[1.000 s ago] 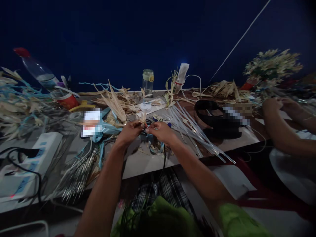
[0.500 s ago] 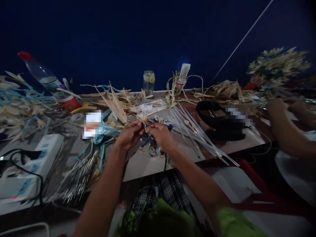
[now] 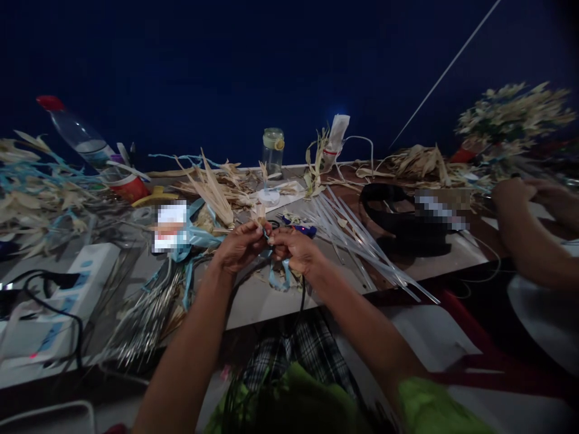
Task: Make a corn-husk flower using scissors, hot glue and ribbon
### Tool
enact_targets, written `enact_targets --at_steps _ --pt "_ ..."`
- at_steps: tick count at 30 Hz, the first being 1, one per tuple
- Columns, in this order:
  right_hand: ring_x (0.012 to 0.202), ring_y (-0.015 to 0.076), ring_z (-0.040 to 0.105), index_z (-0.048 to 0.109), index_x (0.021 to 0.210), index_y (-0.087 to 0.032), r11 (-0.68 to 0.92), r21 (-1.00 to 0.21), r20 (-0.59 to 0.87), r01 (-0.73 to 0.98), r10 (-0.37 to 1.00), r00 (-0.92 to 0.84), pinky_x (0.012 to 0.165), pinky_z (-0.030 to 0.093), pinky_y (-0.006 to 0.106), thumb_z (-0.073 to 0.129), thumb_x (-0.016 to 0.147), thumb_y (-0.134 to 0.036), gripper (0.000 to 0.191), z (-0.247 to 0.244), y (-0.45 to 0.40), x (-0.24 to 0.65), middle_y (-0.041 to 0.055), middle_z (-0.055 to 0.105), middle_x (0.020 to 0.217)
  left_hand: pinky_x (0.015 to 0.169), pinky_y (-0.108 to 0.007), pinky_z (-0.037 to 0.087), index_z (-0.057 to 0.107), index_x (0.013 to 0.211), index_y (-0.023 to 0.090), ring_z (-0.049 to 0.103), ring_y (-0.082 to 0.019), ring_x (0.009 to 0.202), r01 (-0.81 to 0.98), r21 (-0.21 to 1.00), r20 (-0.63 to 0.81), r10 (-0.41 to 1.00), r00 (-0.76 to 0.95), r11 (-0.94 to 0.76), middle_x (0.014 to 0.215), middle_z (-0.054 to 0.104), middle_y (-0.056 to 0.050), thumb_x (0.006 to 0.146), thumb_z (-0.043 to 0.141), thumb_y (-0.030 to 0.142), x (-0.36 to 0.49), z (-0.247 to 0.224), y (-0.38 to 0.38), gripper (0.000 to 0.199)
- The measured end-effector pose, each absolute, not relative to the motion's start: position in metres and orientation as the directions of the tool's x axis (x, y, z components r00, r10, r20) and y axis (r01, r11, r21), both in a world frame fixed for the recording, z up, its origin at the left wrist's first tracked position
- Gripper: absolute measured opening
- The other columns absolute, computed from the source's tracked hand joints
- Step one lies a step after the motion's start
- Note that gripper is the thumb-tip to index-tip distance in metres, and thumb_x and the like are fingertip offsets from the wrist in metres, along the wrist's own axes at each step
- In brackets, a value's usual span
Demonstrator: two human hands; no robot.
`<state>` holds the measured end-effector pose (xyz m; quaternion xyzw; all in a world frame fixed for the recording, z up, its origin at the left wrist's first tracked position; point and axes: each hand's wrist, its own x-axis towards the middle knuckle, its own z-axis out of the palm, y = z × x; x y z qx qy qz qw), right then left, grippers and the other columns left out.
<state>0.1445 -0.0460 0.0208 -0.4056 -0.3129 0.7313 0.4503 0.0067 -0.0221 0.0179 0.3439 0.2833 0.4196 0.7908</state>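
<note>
Between my two hands, above the front of the table, is a small flower of dried corn husk [image 3: 259,213]. My left hand [image 3: 244,242] pinches it near its base, the husk tips pointing up. My right hand [image 3: 293,244] is closed at the lower end of the flower on a light blue ribbon [image 3: 279,281], which loops down below the fingers. Just behind my right hand lies a dark blue tool [image 3: 304,230], whose kind I cannot make out. To the left rests more blue ribbon [image 3: 201,236] beside a bundle of thin metal wires [image 3: 151,328].
Dried husks [image 3: 210,193] and a glass jar [image 3: 273,154] stand behind my hands. Clear plastic rods [image 3: 362,247] and a black band [image 3: 398,220] lie to the right. At left are a power strip [image 3: 85,289] and tilted bottle [image 3: 81,135]. Another person's arm [image 3: 520,223] works at right.
My right hand has turned slightly, its fingers closing nearer the left hand. The blue ribbon loop below has shifted a little. The camera view has moved slightly.
</note>
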Motion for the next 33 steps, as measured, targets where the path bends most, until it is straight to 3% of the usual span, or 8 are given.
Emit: enact_targets --at_steps 4,10,14,18,21,23,28,33 --pt "0.032 0.0026 0.027 0.05 0.053 -0.016 -0.304 -0.895 -0.27 -0.327 0.952 -0.145 0.038 0.023 0.02 0.063 0.049 -0.02 0.014 0.022 -0.046 0.143 -0.0104 0.037 0.034 0.05 -0.019 0.04 0.06 0.073 0.011 0.038 0.0 0.042 -0.488 0.76 -0.186 0.863 0.47 0.43 0.066 0.059 0.002 0.054 0.075 0.015 0.006 0.013 -0.019 0.024" --pt "0.037 0.0034 0.03 0.053 0.054 -0.016 -0.265 -0.945 -0.25 -0.191 0.963 -0.098 0.041 0.022 0.02 0.061 0.051 -0.021 0.01 0.022 -0.045 0.142 -0.0085 0.041 0.041 0.061 -0.023 0.045 0.058 0.07 0.011 0.055 -0.009 0.059 -0.496 0.755 -0.171 0.86 0.481 0.428 0.065 0.06 0.0 0.052 0.077 0.017 0.008 0.009 -0.017 0.026" --pt "0.041 0.0043 0.031 0.055 0.057 -0.016 -0.199 -0.976 -0.196 -0.084 0.98 -0.04 0.044 0.023 0.021 0.057 0.054 -0.02 0.006 0.016 -0.043 0.143 -0.0077 0.043 0.046 0.059 -0.022 0.042 0.058 0.068 0.011 0.053 -0.009 0.058 -0.489 0.793 -0.145 0.893 0.427 0.363 0.061 0.058 0.001 0.05 0.078 0.019 0.013 0.012 -0.018 0.029" --pt "0.052 0.008 0.041 0.056 0.058 -0.017 -0.055 -0.974 -0.047 0.219 0.998 0.044 0.053 0.031 0.021 0.053 0.061 -0.021 0.006 0.012 -0.041 0.146 -0.0051 0.049 0.053 0.049 -0.019 0.034 0.057 0.071 0.012 0.045 -0.006 0.05 -0.374 0.886 -0.15 0.934 0.326 0.273 0.059 0.055 0.003 0.053 0.076 0.021 0.017 0.012 -0.019 0.028" --pt "0.062 0.0121 0.048 0.057 0.06 -0.019 0.012 -0.863 0.062 0.505 0.995 0.082 0.061 0.035 0.024 0.051 0.066 -0.02 0.009 0.011 -0.042 0.146 -0.0019 0.056 0.061 0.044 -0.018 0.028 0.057 0.071 0.013 0.039 -0.005 0.046 -0.235 0.951 -0.14 0.959 0.248 0.2 0.056 0.052 0.005 0.054 0.074 0.02 0.017 0.01 -0.018 0.026" --pt "0.064 0.0139 0.05 0.057 0.063 -0.019 0.042 -0.793 0.117 0.607 0.989 0.085 0.062 0.035 0.025 0.049 0.069 -0.019 0.01 0.009 -0.043 0.145 0.0 0.058 0.064 0.043 -0.019 0.026 0.056 0.069 0.014 0.037 -0.005 0.045 -0.166 0.97 -0.135 0.962 0.237 0.177 0.053 0.049 0.005 0.055 0.073 0.02 0.016 0.008 -0.017 0.023" --pt "0.062 0.0153 0.05 0.057 0.063 -0.021 0.088 -0.776 0.193 0.624 0.976 0.103 0.06 0.033 0.027 0.051 0.071 -0.022 0.009 0.001 -0.046 0.141 0.002 0.058 0.063 0.041 -0.02 0.023 0.055 0.063 0.015 0.033 -0.006 0.04 -0.054 0.988 -0.128 0.962 0.242 0.145 0.046 0.046 0.005 0.06 0.069 0.02 0.01 0.004 -0.013 0.015" --pt "0.059 0.0125 0.049 0.055 0.06 -0.019 0.022 -0.889 0.075 0.457 0.992 0.098 0.058 0.033 0.025 0.055 0.067 -0.024 0.008 -0.001 -0.045 0.144 -0.0007 0.056 0.062 0.04 -0.021 0.018 0.051 0.054 0.015 0.028 -0.005 0.036 0.054 0.987 -0.159 0.953 0.257 0.15 0.039 0.039 0.005 0.065 0.066 0.029 0.003 0.002 -0.011 0.023"
